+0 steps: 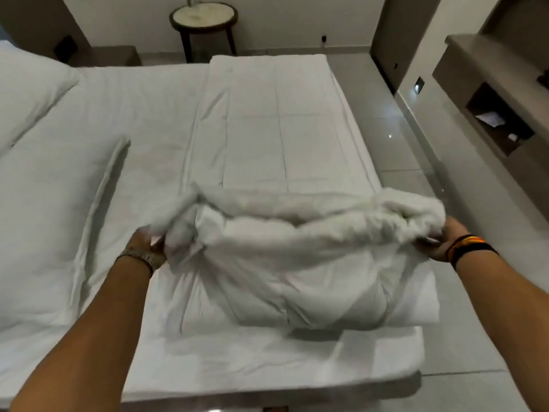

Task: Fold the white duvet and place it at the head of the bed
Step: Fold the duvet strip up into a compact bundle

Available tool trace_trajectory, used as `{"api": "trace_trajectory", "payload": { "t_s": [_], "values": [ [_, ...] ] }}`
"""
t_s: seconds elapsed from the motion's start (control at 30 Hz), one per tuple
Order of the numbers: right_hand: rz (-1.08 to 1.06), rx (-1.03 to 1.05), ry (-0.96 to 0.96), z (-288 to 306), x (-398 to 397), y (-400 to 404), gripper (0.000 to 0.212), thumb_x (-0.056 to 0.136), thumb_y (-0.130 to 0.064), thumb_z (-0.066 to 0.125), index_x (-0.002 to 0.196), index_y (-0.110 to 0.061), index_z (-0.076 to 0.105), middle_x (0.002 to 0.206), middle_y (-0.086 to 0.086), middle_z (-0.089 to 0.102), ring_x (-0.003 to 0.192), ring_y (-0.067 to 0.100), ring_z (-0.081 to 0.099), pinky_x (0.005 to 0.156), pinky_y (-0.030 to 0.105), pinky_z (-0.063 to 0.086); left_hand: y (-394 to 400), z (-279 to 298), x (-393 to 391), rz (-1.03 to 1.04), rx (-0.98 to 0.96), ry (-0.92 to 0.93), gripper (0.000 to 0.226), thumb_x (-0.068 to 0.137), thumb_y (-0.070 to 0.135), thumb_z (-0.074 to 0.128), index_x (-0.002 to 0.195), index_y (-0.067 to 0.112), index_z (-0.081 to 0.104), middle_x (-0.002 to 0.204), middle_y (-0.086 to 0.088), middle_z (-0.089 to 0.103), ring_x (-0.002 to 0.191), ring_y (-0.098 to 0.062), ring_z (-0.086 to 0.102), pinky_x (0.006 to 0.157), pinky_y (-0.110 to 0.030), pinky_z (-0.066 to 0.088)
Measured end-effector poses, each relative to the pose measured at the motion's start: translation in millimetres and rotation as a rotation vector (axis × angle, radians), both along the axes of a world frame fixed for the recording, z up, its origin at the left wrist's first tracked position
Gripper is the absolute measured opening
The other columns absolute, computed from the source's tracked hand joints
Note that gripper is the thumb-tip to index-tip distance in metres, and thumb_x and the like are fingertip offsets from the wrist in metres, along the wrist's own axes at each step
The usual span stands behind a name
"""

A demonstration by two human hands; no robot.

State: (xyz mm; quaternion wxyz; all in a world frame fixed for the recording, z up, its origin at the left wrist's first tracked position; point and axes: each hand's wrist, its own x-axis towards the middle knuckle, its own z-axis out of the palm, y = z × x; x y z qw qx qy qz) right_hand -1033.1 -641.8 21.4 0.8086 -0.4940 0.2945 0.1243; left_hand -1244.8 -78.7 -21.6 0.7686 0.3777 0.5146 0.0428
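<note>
Both bare forearms reach out from the near edge over the corner of the bed (89,179), and between them sits the white duvet (285,263), bunched into a thick, rumpled fold on the right-hand strip of the mattress. At the duvet's left end the left hand (145,242), a metal watch (142,257) on its wrist, has its fingers curled into the cloth and grips it. At the duvet's right end the right hand (445,239), wearing dark and orange wristbands (469,246), grasps the raised upper layer, lifted a little above the part lying flat beneath. Beyond the duvet's lifted fold, more of it stretches away flat and smooth along the right side of the bed, toward the far edge. Left of the duvet lie pillows (32,93) on the sheet. Past the duvet's far end stands a round side table (203,17) against the wall.
</note>
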Motion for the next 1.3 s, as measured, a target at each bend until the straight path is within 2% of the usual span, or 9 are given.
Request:
{"api": "trace_trajectory", "payload": {
  "t_s": [0.1,0.2,0.3,0.4,0.57,0.87,1.0,1.17,1.3],
  "values": [
    [0.208,-0.424,0.105,-42,-8,10,0.091,0.097,-0.076,0.043,0.158,-0.009,0.038,0.160,0.022,0.043,0.142,0.040,0.048,0.115,0.057,0.043,-13,-24,12,0.036,0.087,-0.023,0.053,0.106,0.050,0.050,0.147,0.017,0.048,0.137,-0.015,0.058,0.127,-0.035,0.056,0.114,-0.048,0.043],
    [0.569,-1.191,-0.304,-98,-43,30,0.092,0.092,-0.079,0.047,0.156,-0.014,0.046,0.163,0.016,0.042,0.150,0.035,0.039,0.125,0.052,0.030,-39,-68,-4,-0.361,0.649,0.236,0.067,0.103,0.060,0.049,0.159,0.025,0.040,0.162,-0.008,0.044,0.149,-0.030,0.041,0.124,-0.041,0.029],
    [0.983,-1.524,-0.420,-151,-81,35,0.082,0.096,-0.078,0.040,0.165,-0.036,0.026,0.176,0.000,0.012,0.161,0.022,0.011,0.129,0.054,0.008,-57,-109,-50,-0.704,0.965,0.414,0.083,0.094,0.073,0.050,0.164,0.035,0.026,0.171,-0.004,0.027,0.156,-0.031,0.029,0.126,-0.054,0.023],
    [1.132,-1.607,-0.328,-181,-83,41,0.090,0.089,-0.088,0.006,0.166,-0.043,0.008,0.177,-0.004,-0.005,0.162,0.017,-0.007,0.127,0.058,-0.009,-53,-138,-81,-0.707,0.950,0.573,0.090,0.088,0.081,0.049,0.163,0.048,0.010,0.159,-0.019,0.042,0.135,-0.047,0.051,0.104,-0.058,0.045],
    [1.009,-1.647,-0.405,-186,-97,34,0.092,0.092,-0.086,0.005,0.167,-0.035,0.019,0.177,0.003,0.006,0.163,0.021,0.001,0.127,0.060,-0.008,-31,-149,-100,-0.542,1.047,0.675,0.054,0.104,0.059,0.040,0.156,0.044,0.034,0.106,-0.034,0.070,0.093,-0.050,0.068,0.079,-0.054,0.056],
    [0.978,-1.764,-0.583,-200,-198,-13,0.102,0.090,-0.087,0.024,0.167,-0.019,0.022,0.175,0.018,0.011,0.161,0.038,0.013,0.120,0.076,0.003,-149,-149,-115,-0.882,1.651,0.328,0.075,0.099,0.061,0.036,0.164,0.025,0.029,0.170,-0.018,0.025,0.156,-0.041,0.023,0.121,-0.058,0.018],
    [0.864,-1.809,-0.603,-232,-185,-15,0.111,0.080,-0.089,0.038,0.163,-0.015,0.034,0.169,0.020,0.029,0.156,0.039,0.028,0.119,0.077,0.002,-171,-187,-119,-0.887,1.705,0.311,0.085,0.098,0.070,0.028,0.165,0.019,0.025,0.172,-0.012,0.023,0.160,-0.035,0.014,0.126,-0.059,0.005],
    [0.652,-1.874,-0.750,-261,-139,0,0.105,0.087,-0.092,0.031,0.155,-0.015,0.047,0.104,0.014,0.067,0.100,0.036,0.063,0.115,0.061,0.030,-151,-206,-76,-0.809,1.759,0.250,0.086,0.099,0.067,0.030,0.158,0.004,0.037,0.125,-0.026,0.065,0.116,-0.046,0.058,0.114,-0.054,0.035],
    [0.759,-1.807,-0.645,-248,-97,16,0.117,0.074,-0.100,0.035,0.159,-0.021,0.039,0.067,0.011,0.062,0.062,0.033,0.060,0.075,0.044,0.045,-137,-204,-43,-0.814,1.689,0.308,0.080,0.100,0.065,0.023,0.154,0.010,0.043,0.081,-0.020,0.072,0.076,-0.043,0.067,0.076,-0.049,0.051]
  ]
}}
